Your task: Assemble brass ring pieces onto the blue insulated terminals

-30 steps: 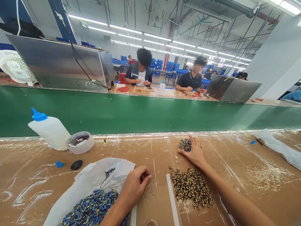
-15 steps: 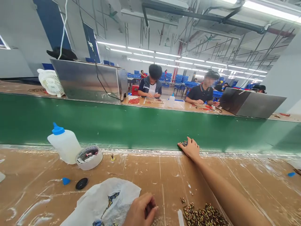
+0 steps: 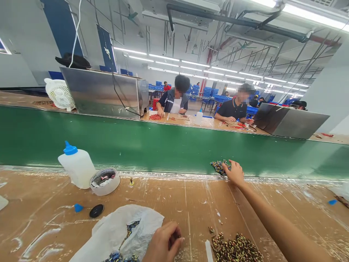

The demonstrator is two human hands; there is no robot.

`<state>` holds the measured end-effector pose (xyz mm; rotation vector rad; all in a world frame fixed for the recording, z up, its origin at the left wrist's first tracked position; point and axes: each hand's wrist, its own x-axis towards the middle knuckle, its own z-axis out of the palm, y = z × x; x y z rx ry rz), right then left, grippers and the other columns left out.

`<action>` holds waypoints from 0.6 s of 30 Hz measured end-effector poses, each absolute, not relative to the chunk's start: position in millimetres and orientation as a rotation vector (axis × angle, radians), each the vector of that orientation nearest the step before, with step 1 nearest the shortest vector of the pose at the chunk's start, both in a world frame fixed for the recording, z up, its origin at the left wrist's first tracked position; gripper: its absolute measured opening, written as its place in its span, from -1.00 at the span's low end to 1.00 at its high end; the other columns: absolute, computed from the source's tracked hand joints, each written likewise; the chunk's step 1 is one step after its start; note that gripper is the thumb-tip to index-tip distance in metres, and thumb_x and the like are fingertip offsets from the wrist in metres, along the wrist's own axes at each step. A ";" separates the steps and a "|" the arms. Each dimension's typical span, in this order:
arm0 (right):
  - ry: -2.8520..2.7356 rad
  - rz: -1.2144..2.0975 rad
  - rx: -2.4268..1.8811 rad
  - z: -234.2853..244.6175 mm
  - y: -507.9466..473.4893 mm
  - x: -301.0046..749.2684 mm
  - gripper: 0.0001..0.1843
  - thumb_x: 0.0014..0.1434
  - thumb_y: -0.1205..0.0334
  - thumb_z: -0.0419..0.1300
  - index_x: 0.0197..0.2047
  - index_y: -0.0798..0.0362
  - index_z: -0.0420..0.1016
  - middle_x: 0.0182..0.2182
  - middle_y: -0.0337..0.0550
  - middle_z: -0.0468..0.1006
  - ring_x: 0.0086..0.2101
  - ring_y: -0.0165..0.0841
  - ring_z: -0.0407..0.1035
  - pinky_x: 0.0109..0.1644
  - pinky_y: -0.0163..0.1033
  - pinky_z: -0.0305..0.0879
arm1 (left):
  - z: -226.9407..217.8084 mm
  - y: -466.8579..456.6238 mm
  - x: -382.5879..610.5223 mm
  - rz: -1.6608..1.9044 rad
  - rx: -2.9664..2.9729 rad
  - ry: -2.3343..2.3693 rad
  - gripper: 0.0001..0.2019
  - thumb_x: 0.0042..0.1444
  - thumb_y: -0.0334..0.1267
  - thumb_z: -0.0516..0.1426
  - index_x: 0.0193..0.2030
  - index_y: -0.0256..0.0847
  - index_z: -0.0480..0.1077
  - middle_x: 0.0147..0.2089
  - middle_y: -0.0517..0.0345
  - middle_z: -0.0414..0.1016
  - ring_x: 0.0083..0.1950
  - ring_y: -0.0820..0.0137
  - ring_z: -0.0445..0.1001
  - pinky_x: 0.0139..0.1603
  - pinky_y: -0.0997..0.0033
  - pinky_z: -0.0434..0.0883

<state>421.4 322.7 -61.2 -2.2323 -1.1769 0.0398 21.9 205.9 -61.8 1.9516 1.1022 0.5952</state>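
Note:
My right hand [image 3: 234, 173] reaches out to the near edge of the green conveyor belt [image 3: 152, 143], fingers spread over a small heap of dark, multicoloured parts [image 3: 218, 166] lying on the belt. My left hand [image 3: 163, 243] rests at the bottom of the view, fingers curled shut; what it holds is hidden. It sits beside a white plastic bag [image 3: 120, 233] with blue parts showing at its mouth. A larger pile of brown striped parts [image 3: 236, 249] lies on the cardboard-covered table near my right forearm.
A white squeeze bottle with a blue cap [image 3: 76, 165] and a roll of tape [image 3: 105, 181] stand at the left. A loose blue cap [image 3: 78, 207] and a black disc [image 3: 96, 210] lie nearby. Two people work across the belt beside metal housings [image 3: 103, 92].
My right hand pushed the small heap of parts from the table forward onto the green belt. The view tilted up. My left hand stayed curled by the bag.

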 end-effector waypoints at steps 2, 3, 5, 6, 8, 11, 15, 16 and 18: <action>-1.210 0.100 -2.165 -49.5 301.0 422.4 -0.51 0.27 -0.06 0.12 0.12 0.12 0.37 0.14 0.06 0.37 0.17 -0.07 0.21 0.24 0.18 0.07 | -59.8 206.0 21.9 0.596 1.953 1.102 -0.85 0.13 -0.22 0.12 -0.42 -0.19 0.36 -0.41 0.11 0.47 -0.37 0.32 0.36 -0.37 0.43 0.21; -1.243 0.139 -2.119 -43.4 289.2 419.2 -0.55 0.27 -0.04 0.14 0.05 0.13 0.42 0.08 0.04 0.43 0.12 -0.11 0.28 0.22 0.15 0.12 | -58.0 205.9 21.8 0.601 1.950 1.103 -0.85 0.13 -0.22 0.12 -0.42 -0.19 0.36 -0.41 0.11 0.47 -0.36 0.32 0.37 -0.36 0.43 0.21; -1.332 0.229 -1.998 -31.4 263.6 403.7 -0.60 0.27 -0.03 0.12 -0.06 0.14 0.47 -0.04 0.03 0.52 0.02 -0.16 0.38 0.16 0.06 0.23 | -53.4 205.8 21.5 0.605 1.949 1.089 -0.85 0.13 -0.23 0.12 -0.42 -0.19 0.36 -0.40 0.11 0.48 -0.35 0.32 0.37 -0.35 0.43 0.21; -1.383 0.284 -1.928 -25.4 250.0 391.5 -0.59 0.27 -0.05 0.09 -0.09 0.13 0.49 -0.09 0.03 0.56 -0.04 -0.17 0.43 0.11 -0.01 0.30 | -51.0 205.9 21.4 0.595 1.953 1.074 -0.85 0.13 -0.22 0.12 -0.42 -0.20 0.36 -0.40 0.11 0.48 -0.35 0.32 0.37 -0.35 0.43 0.21; -1.485 0.397 -1.782 -13.7 222.2 361.0 -0.58 0.27 -0.09 0.07 -0.12 0.09 0.51 -0.18 -0.04 0.60 -0.15 -0.23 0.48 -0.01 -0.11 0.39 | -46.3 206.2 21.3 0.581 1.961 1.057 -0.84 0.13 -0.21 0.12 -0.42 -0.21 0.37 -0.41 0.12 0.47 -0.36 0.32 0.36 -0.35 0.43 0.21; -1.556 0.510 -1.622 2.3 185.2 313.1 -0.56 0.29 -0.12 0.04 -0.07 0.06 0.51 -0.22 -0.10 0.62 -0.21 -0.29 0.50 -0.12 -0.21 0.42 | -41.1 206.8 22.2 0.581 1.951 1.054 -0.83 0.11 -0.20 0.13 -0.43 -0.22 0.37 -0.43 0.13 0.45 -0.37 0.33 0.35 -0.35 0.42 0.20; -1.529 0.555 -1.540 11.9 156.1 277.5 -0.57 0.30 -0.10 0.07 -0.10 0.08 0.52 -0.35 -0.13 0.60 -0.35 -0.33 0.47 -0.29 -0.27 0.37 | -37.4 206.9 23.8 0.583 1.908 1.011 -0.83 0.08 -0.19 0.14 -0.43 -0.23 0.35 -0.45 0.18 0.40 -0.38 0.35 0.32 -0.35 0.44 0.19; -1.506 0.558 -1.531 11.0 152.1 274.5 -0.57 0.30 -0.10 0.07 -0.12 0.09 0.52 -0.37 -0.13 0.59 -0.37 -0.33 0.46 -0.31 -0.27 0.36 | -37.1 206.6 24.3 0.589 1.889 0.997 -0.83 0.07 -0.19 0.15 -0.43 -0.23 0.35 -0.46 0.20 0.38 -0.38 0.37 0.30 -0.36 0.45 0.19; -1.459 0.571 -1.522 5.7 146.0 272.1 -0.54 0.31 -0.12 0.05 -0.15 0.12 0.52 -0.41 -0.13 0.57 -0.38 -0.32 0.45 -0.31 -0.27 0.34 | -37.2 205.5 25.1 0.605 1.839 0.965 -0.83 0.06 -0.19 0.16 -0.43 -0.23 0.33 -0.47 0.23 0.36 -0.39 0.40 0.28 -0.38 0.47 0.18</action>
